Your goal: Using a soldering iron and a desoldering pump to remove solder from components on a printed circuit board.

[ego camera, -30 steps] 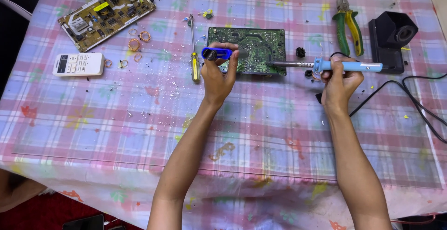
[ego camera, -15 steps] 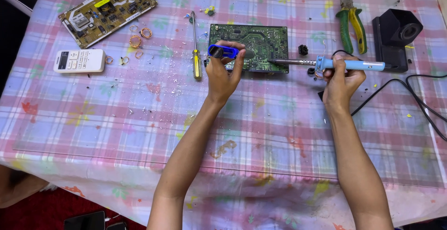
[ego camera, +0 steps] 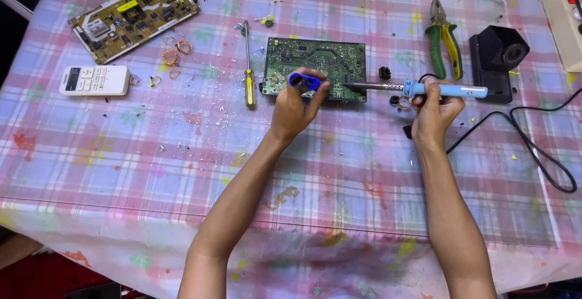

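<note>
Green circuit board [ego camera: 324, 63] lies flat on the checked surface [ego camera: 182, 153]; my right grip [ego camera: 431, 110] clamps the soldering iron [ego camera: 418, 87], my left grip [ego camera: 295, 106] clamps a blue desoldering pump [ego camera: 304, 81]. Heating stage; next, steady tip contact.

- Soldering iron [ego camera: 424, 87]: blue handle, slim metal shaft, lying almost level. The right hand [ego camera: 431, 112] has its grip closed round the handle's front end. The shaft runs out to the left of that grip, tip at the right edge of the green board. The rest of the handle sticks out to the right of the grip, with a black cord trailing off.
- Small blue tool [ego camera: 305, 81]: rounded, dark centre, exact kind unclear. Pinched in the left hand [ego camera: 293, 106] at its fingertips, held over the board.
- Green circuit board [ego camera: 330, 59]: rectangular, solder side up, flat on the table just beyond both grips, partly hidden by the left one.
</note>
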